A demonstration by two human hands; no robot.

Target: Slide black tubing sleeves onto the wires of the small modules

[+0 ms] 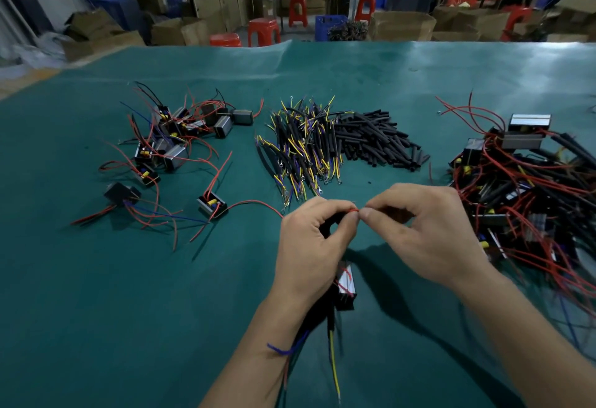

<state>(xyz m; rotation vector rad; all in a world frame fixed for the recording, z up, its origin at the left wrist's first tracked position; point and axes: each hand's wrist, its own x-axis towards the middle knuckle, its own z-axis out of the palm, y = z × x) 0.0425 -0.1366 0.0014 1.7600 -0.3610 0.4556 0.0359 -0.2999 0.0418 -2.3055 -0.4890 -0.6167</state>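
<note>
Both hands meet above the green table (96, 294). My left hand (309, 246) curls round a black sleeve and pinches the tip of a thin red wire (354, 210). My right hand (429, 230) pinches the same wire tip from the right. A small black module (345, 285) hangs below my left palm, with yellow, blue and red wires trailing toward me. Loose black tubing sleeves (377, 140) lie in a heap beyond my hands.
Unsleeved modules with red wires (174, 143) lie scattered at the left. A bundle of sleeved yellow and purple wires (303, 143) sits in the middle. A pile of modules with black sleeves (529, 188) fills the right. Cardboard boxes and red stools stand behind the table.
</note>
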